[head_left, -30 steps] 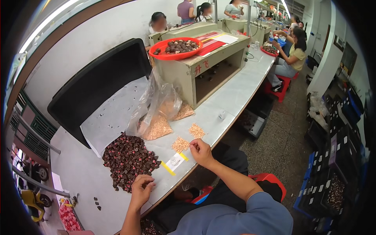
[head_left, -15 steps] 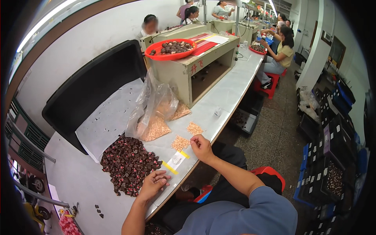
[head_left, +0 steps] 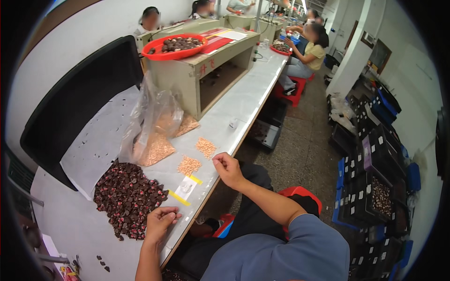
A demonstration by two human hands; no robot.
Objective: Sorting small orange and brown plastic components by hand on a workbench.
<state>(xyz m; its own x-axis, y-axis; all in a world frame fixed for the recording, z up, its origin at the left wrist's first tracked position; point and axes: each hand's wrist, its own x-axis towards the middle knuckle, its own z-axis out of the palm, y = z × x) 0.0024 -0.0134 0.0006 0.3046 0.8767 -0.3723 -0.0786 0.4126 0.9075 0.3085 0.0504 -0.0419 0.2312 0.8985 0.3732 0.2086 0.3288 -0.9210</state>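
My left hand [head_left: 160,224] is closed at the table's front edge, thumb and fingers together beside a heap of small dark brown pieces with pink patches [head_left: 129,199]. Whatever its fingertips hold is too small to make out. My right hand [head_left: 228,170] is in a pinch over the edge, close to two small piles of beige bits, the nearer pile [head_left: 189,165] and the farther pile [head_left: 205,147]. Its fingertips hide anything held. Between my hands a white card [head_left: 186,188] is fixed with yellow tape and bears a small pale item.
Clear plastic bags of beige bits [head_left: 154,149] lean near a black tray [head_left: 82,107] lined with white paper. A beige box-shaped machine [head_left: 187,86] carries a red tray [head_left: 157,54] of dark pieces. Co-workers sit farther along the table; stacked black crates [head_left: 375,187] stand at right.
The whole view has swung, so the scene lies farther left. My left fingers, loosely apart before, have drawn together. My right hand keeps its pinch near the beige piles.
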